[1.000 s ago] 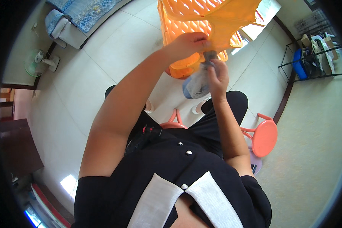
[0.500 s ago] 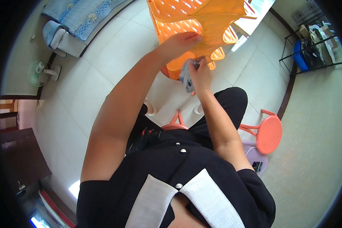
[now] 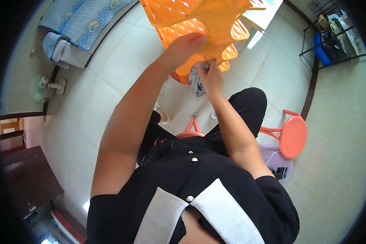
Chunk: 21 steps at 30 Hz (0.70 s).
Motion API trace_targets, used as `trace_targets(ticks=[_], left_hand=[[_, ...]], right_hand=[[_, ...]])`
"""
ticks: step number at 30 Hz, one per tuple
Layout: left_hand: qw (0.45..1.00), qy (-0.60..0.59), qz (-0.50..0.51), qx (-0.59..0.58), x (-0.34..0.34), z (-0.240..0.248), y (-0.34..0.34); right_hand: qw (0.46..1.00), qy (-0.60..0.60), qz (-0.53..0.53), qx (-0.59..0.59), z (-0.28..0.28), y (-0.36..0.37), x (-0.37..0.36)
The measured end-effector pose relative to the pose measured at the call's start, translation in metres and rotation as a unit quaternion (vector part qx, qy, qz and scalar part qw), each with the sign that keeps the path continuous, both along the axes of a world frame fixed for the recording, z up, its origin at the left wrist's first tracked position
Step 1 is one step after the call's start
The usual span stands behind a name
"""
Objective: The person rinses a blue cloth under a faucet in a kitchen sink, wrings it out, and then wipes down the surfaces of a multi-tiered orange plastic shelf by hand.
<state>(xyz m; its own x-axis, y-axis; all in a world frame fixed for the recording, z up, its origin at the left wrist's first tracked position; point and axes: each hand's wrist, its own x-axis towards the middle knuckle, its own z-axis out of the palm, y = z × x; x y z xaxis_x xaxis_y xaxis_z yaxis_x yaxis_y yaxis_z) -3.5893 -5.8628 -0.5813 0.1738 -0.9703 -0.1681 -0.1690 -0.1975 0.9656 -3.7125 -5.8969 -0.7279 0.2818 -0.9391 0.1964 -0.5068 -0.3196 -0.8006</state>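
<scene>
In front of me rises an orange plastic piece of furniture with quilted-pattern panels, which looks like stacked chairs. My left hand grips its smooth orange side, the thumb on the near face and the other fingers mostly hidden. Lower down and to the right, my right hand is closed on a crumpled grey cloth. The cloth bunches out on the left of that hand. The fingertips of the right hand meet the lower orange edge.
A pink round stool stands at right beside a lilac seat or tub with a dark item. Further back are a pale table and a black rack. At left are a bed or sofa and a fan.
The view has shifted slightly, so the orange furniture sits a little further left. My left hand keeps its hold; the grey cloth in my right hand has changed its folds a little.
</scene>
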Motion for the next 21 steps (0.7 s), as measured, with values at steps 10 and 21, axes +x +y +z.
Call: trace_targets(ticks=[10,21], left_hand=[[0.997,-0.012,0.047,-0.062,-0.007,0.001,0.013],[0.998,-0.015,0.048,-0.045,-0.009,-0.007,-0.002]], right_hand=[[0.664,-0.641,0.043,0.382,0.056,-0.067,-0.057],[0.989,-0.011,0.027,-0.146,-0.013,-0.059,-0.039]])
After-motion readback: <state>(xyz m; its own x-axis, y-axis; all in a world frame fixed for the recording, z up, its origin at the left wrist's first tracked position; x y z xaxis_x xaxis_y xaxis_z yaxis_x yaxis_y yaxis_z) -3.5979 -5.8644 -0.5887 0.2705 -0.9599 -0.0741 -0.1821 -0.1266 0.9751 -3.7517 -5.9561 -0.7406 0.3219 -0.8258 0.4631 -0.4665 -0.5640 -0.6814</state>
